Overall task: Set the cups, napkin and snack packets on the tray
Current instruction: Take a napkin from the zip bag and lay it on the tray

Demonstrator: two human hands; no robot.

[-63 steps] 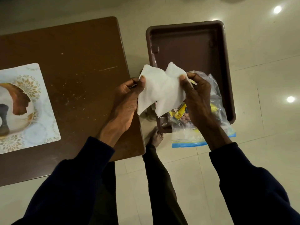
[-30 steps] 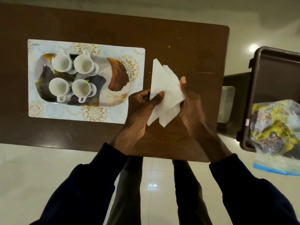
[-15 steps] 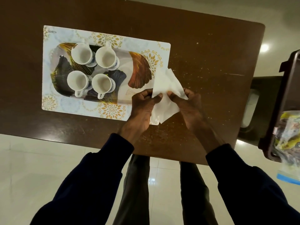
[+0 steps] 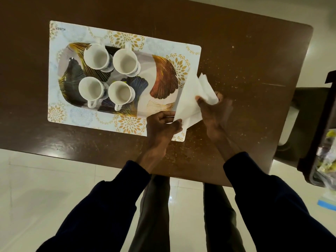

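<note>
A leaf-patterned tray point(image 4: 163, 77) lies on a floral placemat point(image 4: 72, 115) on the brown table point(image 4: 245, 51). Several white cups point(image 4: 98, 57) stand upright on the tray's left half. I hold a white napkin point(image 4: 190, 95), folded into a triangle, just off the tray's right end. My left hand point(image 4: 163, 124) pinches its near corner and my right hand point(image 4: 212, 110) grips its right side. The snack packets point(image 4: 327, 160) sit in a clear bag at the far right edge, partly cut off.
A dark brown bin point(image 4: 316, 139) stands on the floor to the right of the table and holds the snack bag. A dark stool point(image 4: 300, 120) sits between bin and table. Pale floor tiles lie below the table's near edge.
I have turned from the bin to the table with the napkin, folding it along the way. Both hands have carried it left, up to the tray's right end.
</note>
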